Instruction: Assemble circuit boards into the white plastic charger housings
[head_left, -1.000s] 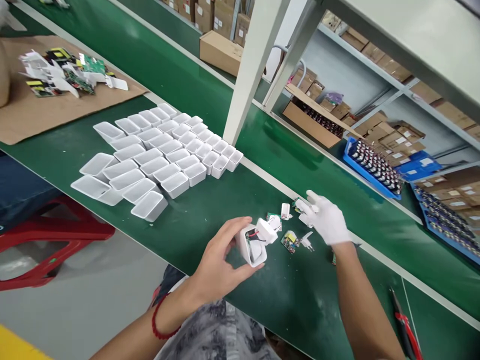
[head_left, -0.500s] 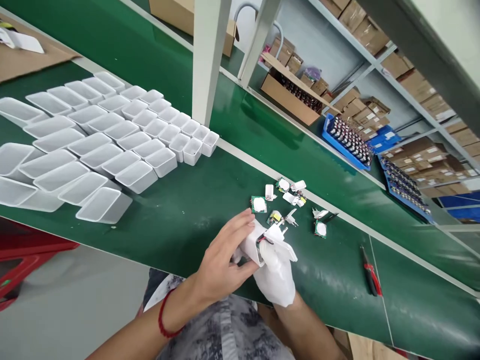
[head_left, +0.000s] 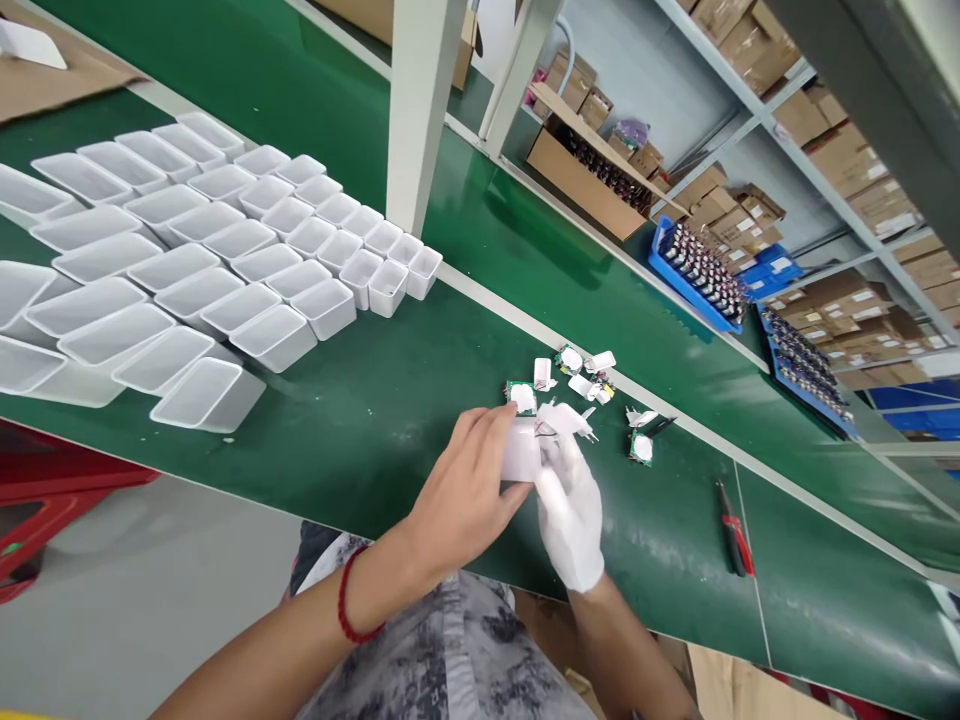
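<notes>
My bare left hand (head_left: pixel 469 490) grips a white plastic charger shell (head_left: pixel 519 450) just above the green bench (head_left: pixel 360 420). My right hand (head_left: pixel 571 510), in a white glove, closes on the white plug cap (head_left: pixel 564 418) that hangs from the shell by red and black wires. Just beyond lie small circuit boards and white plug parts (head_left: pixel 581 375), loose on the mat.
Several rows of empty white shells (head_left: pixel 187 270) stand to the left. A grey post (head_left: pixel 420 110) rises behind them. Red-handled cutters (head_left: pixel 731 530) lie at the right. Blue trays (head_left: pixel 697 275) and cardboard boxes (head_left: pixel 592 180) sit beyond the bench.
My right hand came back from the loose parts to the shell and took hold of the plug cap. Both hands then lifted slightly toward the parts. The view shifted right.
</notes>
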